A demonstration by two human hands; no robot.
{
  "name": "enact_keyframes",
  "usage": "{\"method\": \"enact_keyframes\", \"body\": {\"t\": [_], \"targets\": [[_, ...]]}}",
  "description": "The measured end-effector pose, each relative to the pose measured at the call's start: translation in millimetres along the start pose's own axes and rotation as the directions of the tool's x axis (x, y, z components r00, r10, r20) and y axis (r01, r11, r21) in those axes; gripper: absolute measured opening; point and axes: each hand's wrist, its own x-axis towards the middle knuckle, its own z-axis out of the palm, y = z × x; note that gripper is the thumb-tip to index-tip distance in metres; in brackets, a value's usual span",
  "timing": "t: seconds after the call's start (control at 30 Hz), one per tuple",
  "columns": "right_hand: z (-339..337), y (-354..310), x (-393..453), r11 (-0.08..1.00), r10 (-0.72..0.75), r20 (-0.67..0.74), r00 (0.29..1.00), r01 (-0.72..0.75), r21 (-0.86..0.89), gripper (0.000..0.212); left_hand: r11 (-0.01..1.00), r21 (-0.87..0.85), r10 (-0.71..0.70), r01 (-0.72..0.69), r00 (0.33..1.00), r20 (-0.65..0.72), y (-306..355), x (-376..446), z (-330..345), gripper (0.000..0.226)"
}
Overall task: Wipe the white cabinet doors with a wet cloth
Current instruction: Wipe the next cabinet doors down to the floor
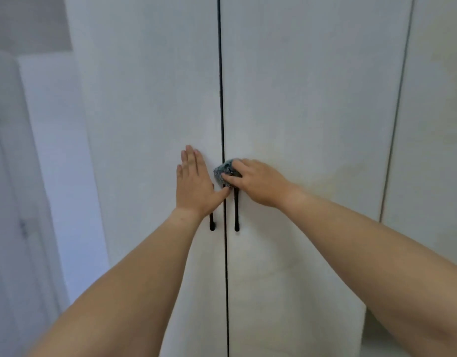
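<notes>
Two tall white cabinet doors face me, the left door (150,104) and the right door (312,99), split by a dark vertical gap. My left hand (195,184) lies flat with straight fingers against the left door, its thumb reaching toward the gap. My right hand (258,182) grips a bunched blue-grey cloth (223,172) and presses it against the top of the right door's black handle (236,215), right at the gap. The left door's black handle (212,224) shows only its lower end below my left wrist.
A further white cabinet panel (433,124) stands to the right behind a thin seam. On the left are a pale wall (60,163) and a white room door (13,202) with hinges, close to the cabinet's side.
</notes>
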Motion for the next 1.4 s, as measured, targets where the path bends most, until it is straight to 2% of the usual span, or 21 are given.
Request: {"method": "enact_keyframes", "body": {"t": [0.07, 0.13, 0.2, 0.4, 0.47, 0.53, 0.57, 0.67, 0.73, 0.77, 0.83, 0.87, 0.9, 0.93, 1.0, 1.07, 1.1, 1.2, 1.23, 1.33, 1.4], "targets": [[-8, 10, 14, 0.996, -0.069, 0.016, 0.997, 0.07, -0.052, 0.048, 1.0, -0.011, -0.003, 0.003, 0.999, 0.041, -1, -3, 1, 0.133], [-11, 17, 32, 0.981, 0.182, -0.099, 0.978, -0.187, -0.044, 0.049, 0.999, -0.042, -0.025, 0.028, 0.997, 0.067, 7, -2, -1, 0.142], [-9, 6, 42, 0.9, 0.435, -0.154, 0.887, -0.435, 0.032, 0.053, 0.995, -0.075, -0.063, 0.069, 0.995, 0.072, 13, 0, -2, 0.147], [-1, -8, 13, 1.0, 0.016, 0.017, 1.0, -0.015, -0.024, 0.051, 0.995, -0.083, -0.044, 0.049, 0.997, 0.063, 8, -2, 2, 0.149], [-6, 5, 9, 0.987, 0.155, -0.002, 0.988, -0.155, -0.044, 0.05, 0.997, -0.059, -0.041, 0.045, 0.997, 0.059, 5, -2, 0, 0.149], [-7, 1, -1, 0.897, 0.441, -0.07, 0.895, -0.442, 0.008, 0.049, 0.996, -0.072, -0.054, 0.057, 0.998, 0.045, 7, -3, -1, 0.146], [-3, -7, -5, 0.881, 0.472, -0.077, 0.878, -0.473, 0.003, 0.05, 0.994, -0.086, -0.061, 0.064, 0.998, 0.029, 9, -3, 0, 0.144], [6, -13, -35, 0.991, 0.124, 0.062, 0.99, -0.121, -0.055, 0.048, 0.995, -0.098, -0.008, 0.006, 1.0, -0.02, 28, -9, 7, 0.137], [-4, 9, -53, 0.983, 0.162, 0.016, 0.987, -0.161, -0.084, 0.05, 0.995, -0.097, 0.01, -0.011, 1.0, -0.006, 41, -13, 13, 0.137], [-9, 18, -61, 0.942, 0.319, -0.039, 0.947, -0.322, -0.093, 0.051, 0.996, -0.091, 0.001, -0.001, 1.0, 0.001, 48, -14, 16, 0.138], [-16, 23, -72, 0.704, 0.699, -0.139, 0.701, -0.71, -0.041, 0.055, 0.997, -0.074, -0.021, 0.02, 1.0, -0.004, 58, -13, 18, 0.139], [-16, 17, -70, 0.592, 0.798, -0.138, 0.587, -0.806, -0.004, 0.058, 0.997, -0.071, -0.028, 0.027, 1.0, -0.009, 62, -12, 19, 0.139], [-14, 8, -65, 0.553, 0.83, -0.105, 0.548, -0.833, 0.024, 0.062, 0.997, -0.074, -0.028, 0.027, 1.0, -0.012, 65, -11, 19, 0.139], [-11, 0, -60, 0.616, 0.787, -0.069, 0.613, -0.787, 0.04, 0.064, 0.996, -0.081, -0.027, 0.026, 1.0, -0.015, 70, -10, 20, 0.139], [-8, -7, -58, 0.877, 0.48, 0.006, 0.877, -0.48, 0.001, 0.063, 0.993, -0.11, -0.043, 0.039, 0.999, -0.032, 75, -7, 21, 0.139], [-12, 15, -72, 0.934, 0.353, -0.01, 0.936, -0.353, -0.055, 0.058, 0.993, -0.107, -0.058, 0.055, 0.998, -0.02, 78, -6, 21, 0.14], [-14, 26, -80, 0.883, 0.463, -0.034, 0.886, -0.464, -0.062, 0.057, 0.994, -0.088, -0.065, 0.065, 0.998, -0.007, 78, -6, 21, 0.141], [-19, 32, -95, 0.513, 0.849, -0.137, 0.51, -0.858, -0.017, 0.06, 0.996, -0.051, -0.078, 0.078, 0.997, -0.004, 81, -6, 20, 0.142], [-18, 23, -91, 0.513, 0.852, -0.119, 0.51, -0.858, -0.013, 0.061, 0.995, -0.047, -0.083, 0.083, 0.996, -0.008, 82, -6, 20, 0.142], [-11, 2, -78, 0.892, 0.452, 0.049, 0.891, -0.451, -0.029, 0.058, 0.992, -0.081, -0.095, 0.092, 0.995, -0.04, 88, -7, 20, 0.142], [-18, 20, -84, 0.948, 0.313, 0.039, 0.949, -0.311, -0.064, 0.051, 0.994, -0.074, -0.088, 0.084, 0.995, -0.055, 95, -7, 22, 0.142]]}}
